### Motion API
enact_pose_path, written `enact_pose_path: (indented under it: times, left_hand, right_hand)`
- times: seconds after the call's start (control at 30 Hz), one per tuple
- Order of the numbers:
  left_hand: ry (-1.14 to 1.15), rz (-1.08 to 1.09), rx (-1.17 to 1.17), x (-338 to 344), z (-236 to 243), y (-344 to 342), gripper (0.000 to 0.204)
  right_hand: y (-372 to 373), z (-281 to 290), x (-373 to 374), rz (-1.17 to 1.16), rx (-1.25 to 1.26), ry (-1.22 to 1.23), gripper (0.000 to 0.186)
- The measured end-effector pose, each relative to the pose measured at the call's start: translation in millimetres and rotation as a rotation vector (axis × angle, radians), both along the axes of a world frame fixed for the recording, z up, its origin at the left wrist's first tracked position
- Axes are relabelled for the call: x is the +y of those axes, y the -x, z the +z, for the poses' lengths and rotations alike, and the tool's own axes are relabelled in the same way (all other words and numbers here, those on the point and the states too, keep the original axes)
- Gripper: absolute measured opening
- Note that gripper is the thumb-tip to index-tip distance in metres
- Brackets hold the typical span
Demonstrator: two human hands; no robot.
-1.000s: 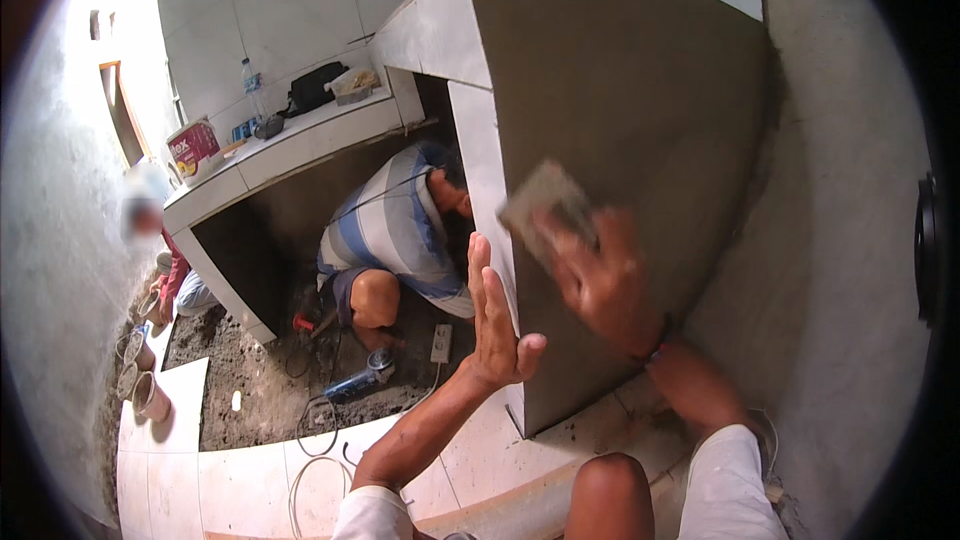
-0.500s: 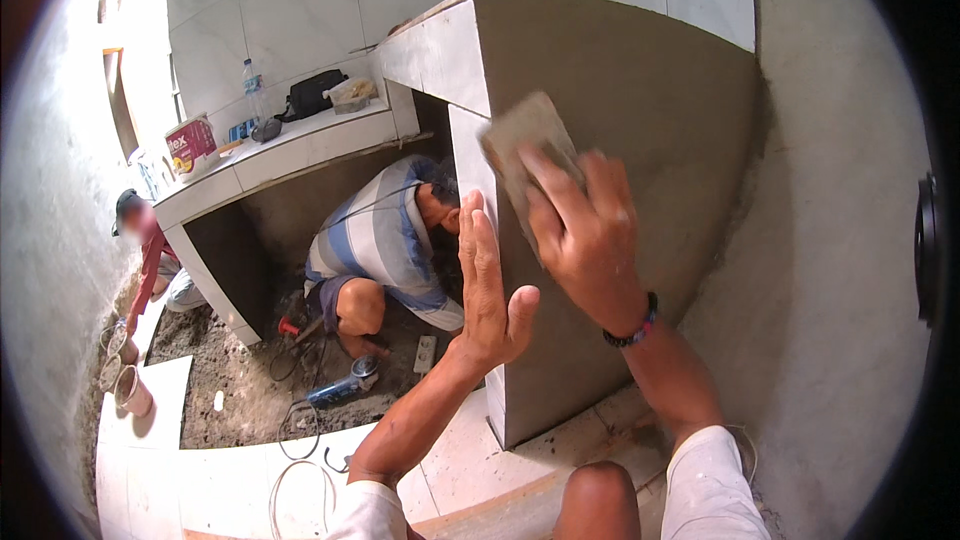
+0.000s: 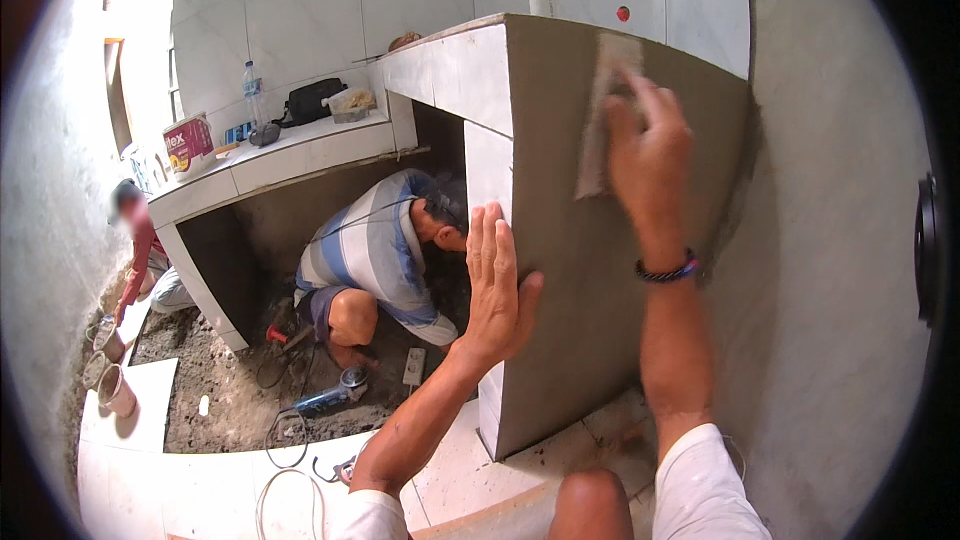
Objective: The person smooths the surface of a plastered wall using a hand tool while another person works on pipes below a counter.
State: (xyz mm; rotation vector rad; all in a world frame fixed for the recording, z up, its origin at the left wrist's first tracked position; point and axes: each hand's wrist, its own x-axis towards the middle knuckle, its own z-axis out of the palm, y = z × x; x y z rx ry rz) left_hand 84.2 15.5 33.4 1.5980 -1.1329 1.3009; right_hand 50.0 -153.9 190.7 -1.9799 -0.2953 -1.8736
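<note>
Head view.

Float [image 3: 597,145]: thin, long, slightly blurred; set on the upper part of the grey render [image 3: 590,330], near the white tiled edge [image 3: 488,165]. Whether its whole face touches cannot be told.

Right hand [image 3: 652,155]: fingers grasping the float from behind; dark bracelet [image 3: 668,268] at the wrist.

Left hand [image 3: 495,285]: empty, fingers straight and together, thumb apart; raised at the tiled edge, contact unclear.

Step, as judged: a smoothing stroke over the render. A further stroke would call for the float kept flat, pressure even, and care beside the tile corner.

Markings: bucket [image 3: 188,148], maroon and white, with large pale lettering, partly turned away; bottle [image 3: 251,88], blue label, too small to read; grinder [image 3: 328,399], blue, no legible lettering.

Also present: black bag [image 3: 312,102], socket block [image 3: 414,367]; crouching co-worker [image 3: 365,230], striped shirt, beneath the counter [image 3: 300,162].
</note>
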Motion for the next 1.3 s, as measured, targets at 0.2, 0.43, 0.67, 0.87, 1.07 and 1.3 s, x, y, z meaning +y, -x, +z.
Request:
enact_pose_path:
  times: [0.2, 0.43, 0.67, 0.87, 1.07, 1.3]
  left_hand:
    - [0.01, -0.082, 0.013, 16.4, 13.4, 6.9, 0.07]
    - [0.008, -0.082, 0.003, 8.8, 58.8, -2.0, 0.078]
    - [0.0, -0.124, -0.028, 6.9, 72.9, -11.9, 0.081]
    - [-0.009, -0.083, -0.026, -0.5, 67.5, -9.4, 0.081]
    - [0.038, -0.138, -0.021, 4.9, 83.6, -0.1, 0.085]
    - [-0.292, 0.541, -0.177, 5.8, 112.3, 22.0, 0.084]
  right_hand:
    - [17.6, -117.9, 4.5, -0.072, 0.17, 0.197, 0.04]
    - [0.8, 5.8, -14.6, 0.027, -0.018, -0.045, 0.039]
    - [20.7, -100.1, 3.3, -0.038, 0.085, 0.285, 0.036]
    - [8.5, -82.0, -40.4, -0.132, 0.212, -0.002, 0.036]
    - [9.7, -1.9, 3.5, -0.045, -0.038, 0.352, 0.036]
    - [-37.3, -64.2, -138.5, -0.124, -0.015, -0.113, 0.035]
